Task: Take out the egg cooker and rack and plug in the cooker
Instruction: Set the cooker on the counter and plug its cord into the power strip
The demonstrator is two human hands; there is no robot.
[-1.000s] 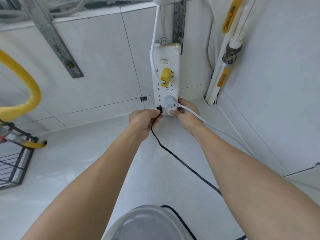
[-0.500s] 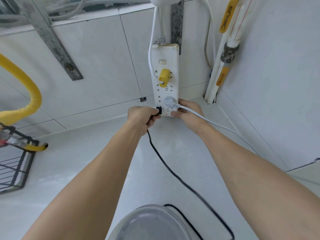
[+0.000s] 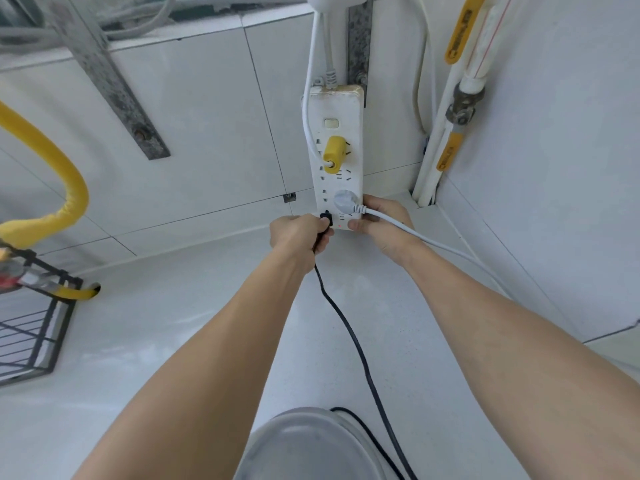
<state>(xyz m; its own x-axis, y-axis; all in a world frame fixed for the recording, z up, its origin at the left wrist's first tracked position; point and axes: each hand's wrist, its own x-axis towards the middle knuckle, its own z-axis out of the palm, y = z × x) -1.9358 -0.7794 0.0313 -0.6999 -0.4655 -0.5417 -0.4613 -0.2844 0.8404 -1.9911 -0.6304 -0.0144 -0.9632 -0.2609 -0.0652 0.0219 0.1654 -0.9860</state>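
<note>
The egg cooker [image 3: 311, 445] with its clear domed lid sits at the bottom centre of the white counter. Its black cord [image 3: 349, 337] runs up to a black plug [image 3: 326, 218], pinched in my left hand [image 3: 298, 233] against the lowest socket of the white power strip [image 3: 337, 133] on the wall. A small red light glows beside that plug. My right hand [image 3: 384, 223] grips the strip's bottom right corner, under a white plug [image 3: 344, 199] and its white cable. No rack for the cooker is in view.
A yellow plug [image 3: 333, 154] sits higher on the strip. A black wire basket [image 3: 31, 327] and a yellow hose [image 3: 59, 188] are at the left edge. White pipes with a valve [image 3: 460, 105] stand in the right corner. The white counter [image 3: 156, 323] lies between.
My left hand has pressed the black plug closer onto the strip's lowest socket, and the cord has shifted left and straightened. My right hand stays on the strip.
</note>
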